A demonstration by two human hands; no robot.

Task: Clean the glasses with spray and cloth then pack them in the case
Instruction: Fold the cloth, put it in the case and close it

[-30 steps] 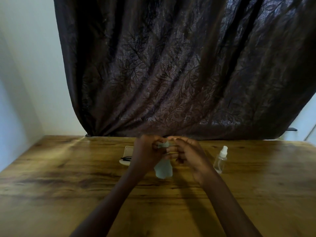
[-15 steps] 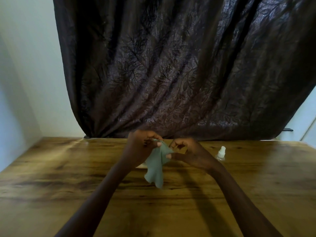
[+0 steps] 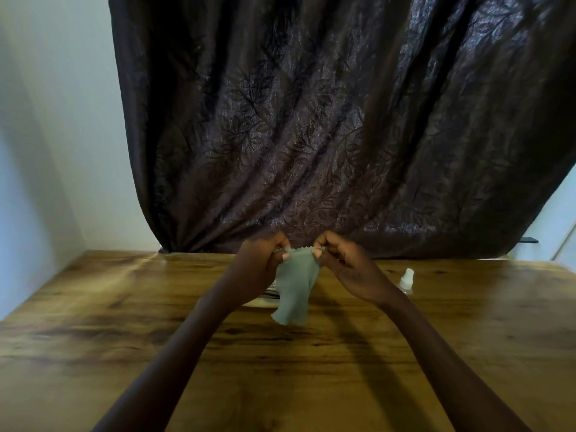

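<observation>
Both hands pinch the top edge of a pale green cloth [image 3: 294, 288], one corner each: the left hand [image 3: 261, 266] closes thumb and fingers on the left corner, and the right hand [image 3: 346, 269] does the same on the right corner, so the zigzag-cut upper hem is drawn into a short span between them. The rest of the cloth hangs down loosely from that edge, narrowing a little and curling at its lower end, clear of the wooden table [image 3: 124, 322] beneath it. The hands are raised above the middle of the table's far half, with both bare forearms reaching in from the near edge. Just behind the hanging cloth and the left wrist, a light-coloured object with something dark on it lies on the table [image 3: 268, 294]; most of it is hidden, so whether it is the case with the glasses cannot be told. To the right of the right hand, partly behind that wrist, a small clear spray bottle [image 3: 407, 280] with a white cap stands upright on the table. A dark curtain [image 3: 311, 120] with a leaf pattern hangs behind the table's far edge, and pale walls show on either side.
</observation>
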